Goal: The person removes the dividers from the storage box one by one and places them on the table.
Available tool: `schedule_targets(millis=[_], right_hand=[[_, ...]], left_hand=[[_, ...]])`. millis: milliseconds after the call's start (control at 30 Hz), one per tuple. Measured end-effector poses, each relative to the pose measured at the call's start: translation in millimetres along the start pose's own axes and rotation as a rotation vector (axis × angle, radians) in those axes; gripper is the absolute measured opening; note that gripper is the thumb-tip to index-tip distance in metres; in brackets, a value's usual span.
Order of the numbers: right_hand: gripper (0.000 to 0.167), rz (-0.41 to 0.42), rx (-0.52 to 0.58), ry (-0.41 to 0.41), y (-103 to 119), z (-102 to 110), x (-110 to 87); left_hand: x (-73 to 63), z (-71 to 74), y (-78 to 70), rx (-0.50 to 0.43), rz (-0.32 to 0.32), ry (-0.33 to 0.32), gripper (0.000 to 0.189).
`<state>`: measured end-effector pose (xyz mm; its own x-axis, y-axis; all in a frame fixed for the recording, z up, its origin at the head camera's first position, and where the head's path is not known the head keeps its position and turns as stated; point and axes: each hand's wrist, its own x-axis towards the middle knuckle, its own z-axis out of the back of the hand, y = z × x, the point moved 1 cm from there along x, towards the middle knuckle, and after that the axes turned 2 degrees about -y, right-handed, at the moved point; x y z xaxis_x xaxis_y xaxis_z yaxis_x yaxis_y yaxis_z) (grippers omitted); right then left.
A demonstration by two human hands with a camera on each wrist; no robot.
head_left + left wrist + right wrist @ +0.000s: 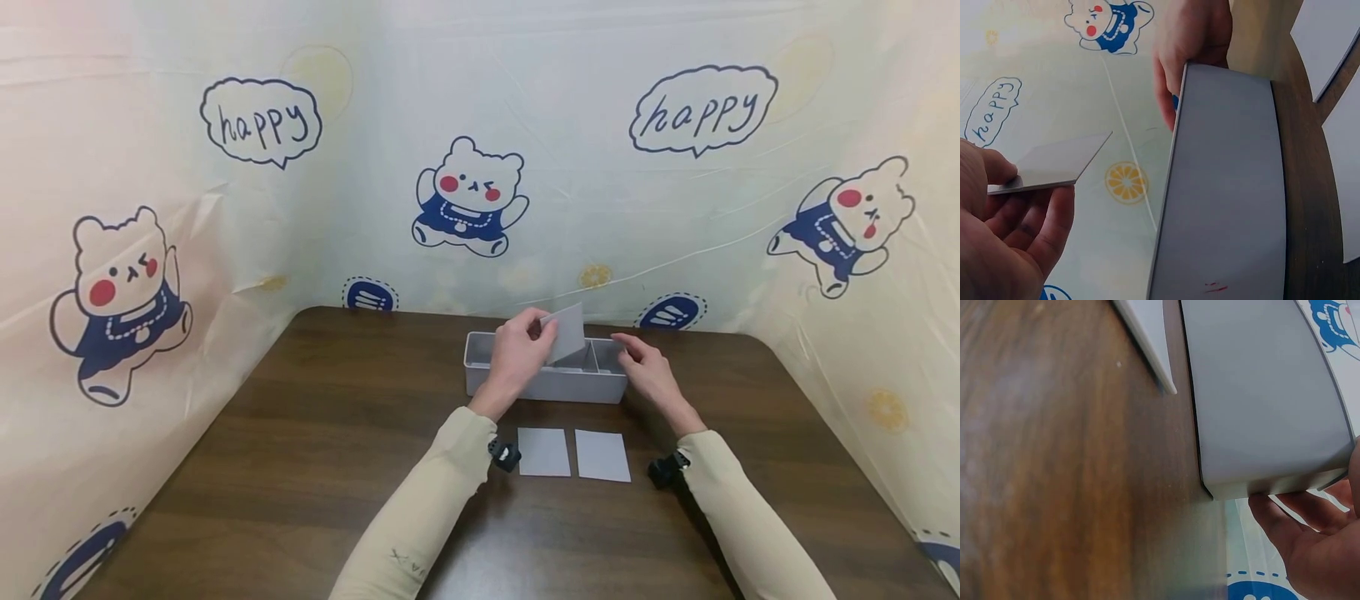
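My left hand (519,346) pinches a thin grey rectangular divider panel (567,332) between thumb and fingers, tilted above a long grey storage box (551,387). In the left wrist view the panel (1054,159) is apart from the box front (1229,181). At the box's right end, my right hand (651,373) holds the end wall, with fingertips against its outside in the right wrist view. An upright divider (592,356) stands inside toward the right. The left hand hides part of the box's inside.
Two more flat grey panels (544,452) (603,456) lie side by side on the brown table (337,433) in front of the box. A printed curtain (360,183) hangs behind and at both sides. Each wrist carries a small black camera (505,453).
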<state>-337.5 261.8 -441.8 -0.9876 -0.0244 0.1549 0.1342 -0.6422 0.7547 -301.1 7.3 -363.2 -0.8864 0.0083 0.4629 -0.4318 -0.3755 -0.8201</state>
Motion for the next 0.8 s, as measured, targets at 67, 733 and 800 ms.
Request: schedule_targets(millis=[67, 733, 800], right_hand=[[0.043, 0.0, -0.001, 0.0, -0.3, -0.7, -0.2], [0.042, 0.006, -0.006, -0.002, 0.7, 0.3, -0.3], [0.042, 0.005, -0.002, -0.002, 1.4, 0.4, -0.3]], left_hand=[[-1.6, 1.7, -0.2, -0.006, 0.007, 0.007, 0.015], [-14.3, 12.7, -0.9, 0.011, -0.03, 0.053, 0.016], [-15.2, 13.6, -0.9, 0.015, -0.039, 0.053, 0.015]])
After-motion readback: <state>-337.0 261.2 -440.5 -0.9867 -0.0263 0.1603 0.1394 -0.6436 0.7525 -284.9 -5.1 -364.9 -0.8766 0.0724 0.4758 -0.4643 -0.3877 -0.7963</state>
